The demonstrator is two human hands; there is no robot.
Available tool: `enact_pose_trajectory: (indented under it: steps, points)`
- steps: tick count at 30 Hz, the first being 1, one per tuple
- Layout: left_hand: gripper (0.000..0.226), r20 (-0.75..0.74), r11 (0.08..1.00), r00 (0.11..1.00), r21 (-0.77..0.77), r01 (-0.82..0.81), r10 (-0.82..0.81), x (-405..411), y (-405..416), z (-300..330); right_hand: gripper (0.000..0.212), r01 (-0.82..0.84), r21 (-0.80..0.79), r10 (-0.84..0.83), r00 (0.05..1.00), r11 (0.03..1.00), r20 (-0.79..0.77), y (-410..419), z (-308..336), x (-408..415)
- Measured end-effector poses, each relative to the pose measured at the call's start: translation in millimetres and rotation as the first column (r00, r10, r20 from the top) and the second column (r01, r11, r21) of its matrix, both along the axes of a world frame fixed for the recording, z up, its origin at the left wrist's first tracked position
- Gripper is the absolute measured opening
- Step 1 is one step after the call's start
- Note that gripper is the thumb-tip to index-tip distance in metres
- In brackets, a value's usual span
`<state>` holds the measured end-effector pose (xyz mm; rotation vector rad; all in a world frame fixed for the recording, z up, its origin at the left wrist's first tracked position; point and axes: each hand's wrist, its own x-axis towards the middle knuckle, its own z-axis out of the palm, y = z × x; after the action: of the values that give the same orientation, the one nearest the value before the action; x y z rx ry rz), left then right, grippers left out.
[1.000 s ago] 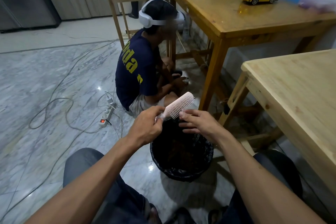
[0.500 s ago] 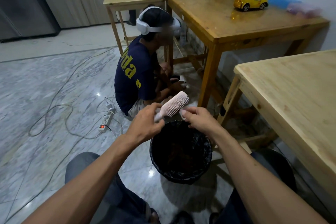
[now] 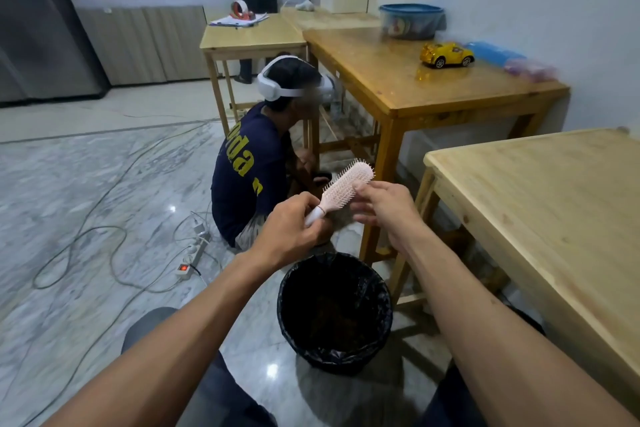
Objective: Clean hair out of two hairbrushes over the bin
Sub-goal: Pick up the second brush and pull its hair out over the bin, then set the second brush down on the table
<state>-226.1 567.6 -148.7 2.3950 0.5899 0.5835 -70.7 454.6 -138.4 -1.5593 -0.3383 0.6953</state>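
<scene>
**Pink hairbrush held above the bin**

We held the pink hairbrush up above the black-lined bin, beyond its far rim. Our left hand was clenched around the handle, the head tilted up and away to the right. Our right hand had loosely curled fingers, their tips touching the bristled head without gripping it. The bin stood on the marble floor, just left of the pale wooden table. Beyond the bin another person crouched.

Both hands have lifted the pink hairbrush higher above the bin, bristles turned away.
</scene>
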Motion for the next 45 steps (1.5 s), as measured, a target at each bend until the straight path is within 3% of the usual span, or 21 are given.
enact_pose_trajectory:
  steps: [7,16,22,29,35,37,41,45]
  points:
    - [0.027,0.040,0.995,0.997,0.080,0.063,-0.066,17,-18,37,0.012,0.142,0.066,-0.146,0.988,0.988,0.056,-22,42,8]
    - [0.021,0.113,0.957,0.962,0.183,0.227,-0.250,68,-82,78,0.012,0.369,0.122,-0.377,0.925,0.921,0.054,-108,93,35]
    - [0.027,0.076,0.902,0.915,0.218,0.374,-0.397,110,-158,93,0.013,0.540,0.119,-0.551,0.829,0.833,0.092,-198,107,55]
    - [0.026,-0.019,0.832,0.855,0.220,0.509,-0.518,152,-257,92,0.011,0.722,0.061,-0.724,0.684,0.690,0.091,-312,104,65]
    - [0.015,-0.063,0.704,0.733,0.233,0.671,-0.678,183,-330,87,0.009,0.833,0.003,-0.830,0.551,0.553,0.083,-393,96,77]
    - [0.022,-0.063,0.675,0.700,0.216,0.705,-0.711,191,-351,83,0.009,0.855,-0.029,-0.849,0.517,0.517,0.105,-413,93,85]
    - [0.035,-0.058,0.642,0.656,0.156,0.750,-0.752,211,-382,74,0.012,0.878,-0.097,-0.864,0.479,0.470,0.151,-441,84,106]
    - [0.016,-0.037,0.642,0.649,0.105,0.759,-0.760,229,-396,68,0.016,0.874,-0.172,-0.854,0.482,0.454,0.196,-454,78,128]
